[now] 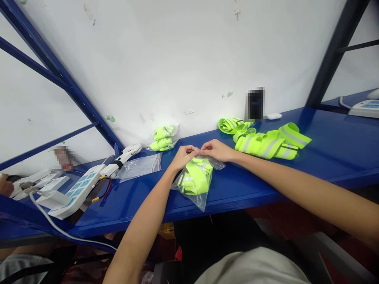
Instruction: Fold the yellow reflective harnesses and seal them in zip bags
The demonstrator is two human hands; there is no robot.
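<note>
A clear zip-lock bag (202,201) with folded neon-yellow reflective straps (195,177) inside lies at the table's front edge. My left hand (184,156) pinches the bag's top edge. Close beside it, my right hand (217,150) pinches the same edge, the fingertips of both hands nearly meeting. To the right of my right hand lies a loose pile of neon-yellow straps with silver stripes (266,144). A rolled strap (231,125) sits behind that pile. Against the wall stand filled bags of straps (162,138).
Flat clear bags (140,167) lie on the blue table (237,189) at left, near a white handheld fan (132,150), a power strip (78,191) and a red-black cable (105,191). A black object (256,104) and a white case (274,116) stand by the wall. Another person's hand (6,185) shows far left.
</note>
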